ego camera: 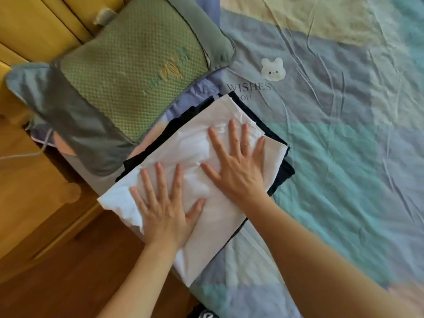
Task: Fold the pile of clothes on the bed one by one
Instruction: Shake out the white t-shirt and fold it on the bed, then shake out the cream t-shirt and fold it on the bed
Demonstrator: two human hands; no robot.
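A folded white garment (pixel 195 148) lies on top of a stack of folded dark navy clothes (pixel 283 173) near the bed's left edge. My left hand (pixel 164 210) presses flat on the white garment's near part, fingers spread and straight. My right hand (pixel 236 161) lies flat on its far part, fingers spread too. A near corner of the white garment hangs past the mattress edge. Most of the dark clothes are hidden under the white one.
A green and grey pillow (pixel 128 72) lies just left of the stack, at the head of the bed. The pastel patchwork bed sheet (pixel 344 134) with a bunny print stretches to the right. Wooden floor (pixel 75 271) and yellow wooden furniture (pixel 34 26) are on the left.
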